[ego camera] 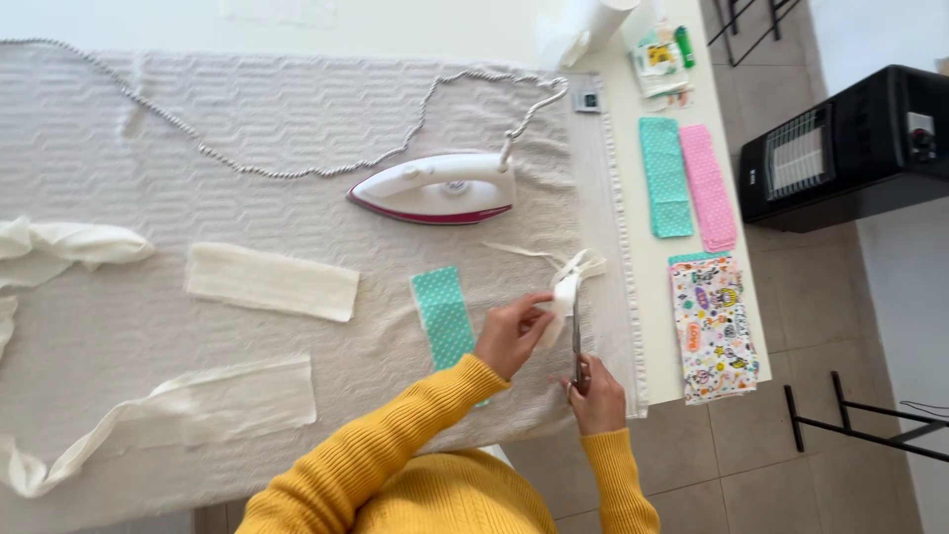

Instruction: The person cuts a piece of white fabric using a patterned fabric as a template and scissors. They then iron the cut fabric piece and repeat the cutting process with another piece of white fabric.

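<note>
White cloth strips (269, 281) on the towel-covered bench (297, 109), iron (440, 188), teal dotted piece (443, 316), left hand (509, 334) pinching a white strip (564, 295), right hand (597, 393) gripping scissors (576, 341) cutting it, folded fabrics (710, 326) rightmost.

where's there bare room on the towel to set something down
Free: the towel above the cord, and between the white strip and the iron. Crowded: around both hands and the fabric stacks at the right edge.

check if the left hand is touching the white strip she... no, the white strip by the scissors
Touching. The head view shows the left hand pinching the white strip between its fingertips, beside the scissors.
</note>
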